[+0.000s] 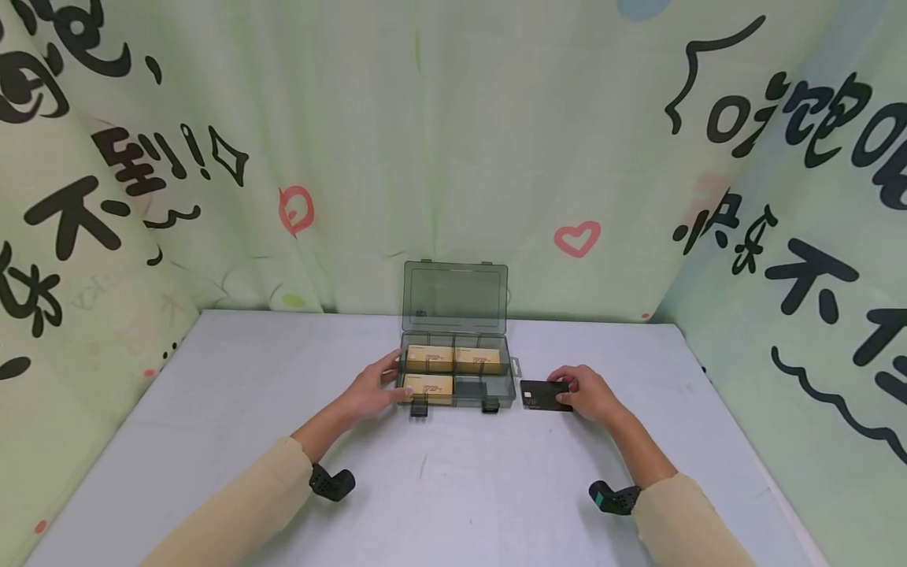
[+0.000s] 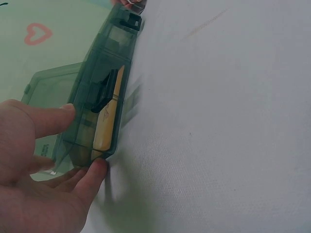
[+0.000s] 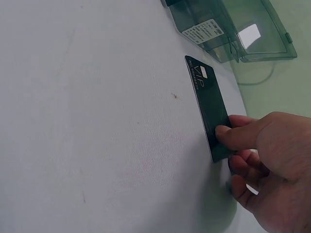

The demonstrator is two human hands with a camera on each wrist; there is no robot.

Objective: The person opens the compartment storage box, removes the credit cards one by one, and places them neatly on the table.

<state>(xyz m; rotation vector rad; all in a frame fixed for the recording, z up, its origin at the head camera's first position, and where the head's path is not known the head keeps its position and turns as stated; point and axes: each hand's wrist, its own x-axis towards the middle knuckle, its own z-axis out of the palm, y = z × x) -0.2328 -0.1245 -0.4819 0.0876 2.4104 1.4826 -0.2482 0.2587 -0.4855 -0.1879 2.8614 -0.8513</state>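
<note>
A curtain [image 1: 453, 173] hangs behind the box [image 1: 468, 389] the left hand [image 1: 370, 391] grips, the right hand [image 1: 590, 394] pinching a "VIP" card [image 1: 542, 395] alongside.

a white table [image 1: 460, 488] carries an open, tinted, see-through compartment box [image 1: 460, 402], set near the middle of its far edge.

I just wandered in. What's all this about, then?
A person at a white table has both hands busy. Their left hand grips the left side of a translucent grey plastic box, whose hinged lid stands open. Inside are three small yellow-tan rectangular packs: two side by side at the back, one in front of the left one. Their right hand pinches a flat black card marked VIP, outside the box, just to its right.
</note>
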